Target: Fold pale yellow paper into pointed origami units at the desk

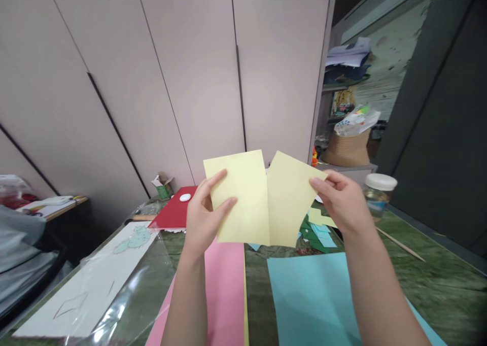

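Fingers of the left hand (203, 211) pinch the left yellow panel (245, 204) by its outer side; those of the right hand (344, 201) grasp the right yellow panel (286, 199) near its corner, above the tabletop (437, 290). Light, even pressure should avoid creases

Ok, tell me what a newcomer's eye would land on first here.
Probably the pale yellow paper held up mid-view between the left hand and right hand. Next, likely the bright pink sheet below it and the turquoise sheet to the right.
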`<state>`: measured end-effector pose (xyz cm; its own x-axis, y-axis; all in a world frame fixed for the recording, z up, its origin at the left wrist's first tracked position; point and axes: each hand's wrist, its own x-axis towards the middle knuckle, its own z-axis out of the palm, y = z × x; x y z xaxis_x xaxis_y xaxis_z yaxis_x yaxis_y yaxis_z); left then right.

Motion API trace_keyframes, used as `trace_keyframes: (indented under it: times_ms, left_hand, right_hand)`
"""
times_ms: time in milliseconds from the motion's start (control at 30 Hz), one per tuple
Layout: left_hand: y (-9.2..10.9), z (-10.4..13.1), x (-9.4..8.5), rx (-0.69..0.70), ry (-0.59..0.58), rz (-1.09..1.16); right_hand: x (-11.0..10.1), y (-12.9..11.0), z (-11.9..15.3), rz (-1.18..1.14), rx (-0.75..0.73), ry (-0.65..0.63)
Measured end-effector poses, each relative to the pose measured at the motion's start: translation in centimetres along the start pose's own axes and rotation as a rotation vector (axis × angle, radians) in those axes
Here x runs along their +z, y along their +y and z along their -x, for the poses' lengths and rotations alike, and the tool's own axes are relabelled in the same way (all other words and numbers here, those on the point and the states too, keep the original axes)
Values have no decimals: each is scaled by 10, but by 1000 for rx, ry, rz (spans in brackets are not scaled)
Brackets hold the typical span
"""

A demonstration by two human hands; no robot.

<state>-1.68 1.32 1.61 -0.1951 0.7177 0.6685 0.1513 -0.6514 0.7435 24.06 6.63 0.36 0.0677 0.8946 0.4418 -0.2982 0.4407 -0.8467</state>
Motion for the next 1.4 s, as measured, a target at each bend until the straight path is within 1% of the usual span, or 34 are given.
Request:
trace_keyframes:
  times_ms: [333,500,600,667,800,1000,1100,1200,1300,1400]
  left_hand:
    - [1,0,-5,12,18,-37]
    - [0,1,-3,-28,25,-81]
    - [-1,1,-2,-45,34,-111]
    - [0,1,-1,-45,36,-103]
    - [1,1,-1,-31,16,-75]
    - [2,0,-2,20,31,-121]
    - [3,1,-4,50,-8,-170]
    - [4,2,-5,49,-39,-201]
    - [5,3,-4,54,-19,-214]
    - [6,3,-3,62,31,-219]
  right_hand:
    - [-4,-2,-1,73,-29,22]
    - [-2,-1,-1,46,1,-64]
    - [1,-3,1,118,72,-155]
    - [2,-5,2,143,102,-193]
    - [2,-5,3,91,80,-152]
    - [0,0,0,38,36,-60]
    - [1,2,-1,49,-11,-30]
    - [3,2,-1,29,-46,10]
    - [6,2,0,28,-56,48]
    - [7,3,0,51,-59,69]
